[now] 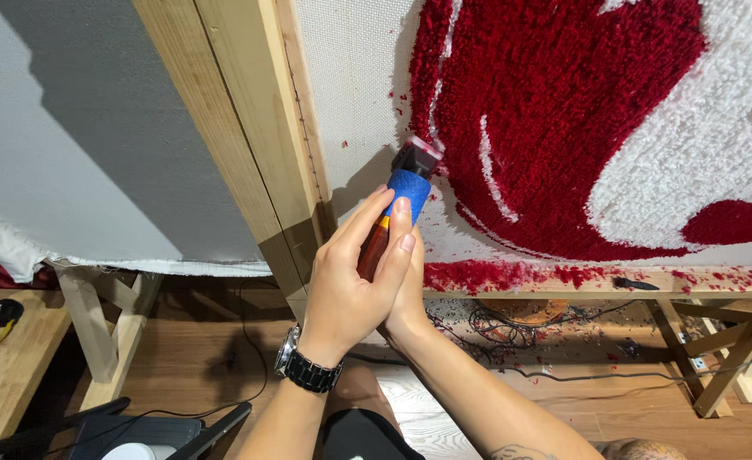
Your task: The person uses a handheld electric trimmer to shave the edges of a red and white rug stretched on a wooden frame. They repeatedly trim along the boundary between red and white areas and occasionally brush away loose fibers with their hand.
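From the head camera, both hands wrap around one tool. The left hand (346, 285), with a dark watch (306, 366) on its wrist, lies in front with its fingers closed on the handle. The right hand (406, 294) sits behind it and is mostly hidden; only its fingers and wrist peek out, but they too curl around the tool. The trimmer (397, 209) has a blue wrap, a brownish lower part and a pale head. Its head touches the red yarn near the lower left corner of the rug cloth (350, 77). How the head meets the yarn is hard to see.

The red and white tufted rug (580, 128) is cut off at the top and right. The cloth is stretched on a wooden frame (240, 111). Red fluff lies along the frame's bottom edge, where a small dark thing (633, 284) also rests; what it is cannot be made out.

Below is a wooden floor (563, 400) with tangled dark cables (499, 328). At the left edge a wooden bench (5, 366) holds a black and yellow thing, partly cut off.
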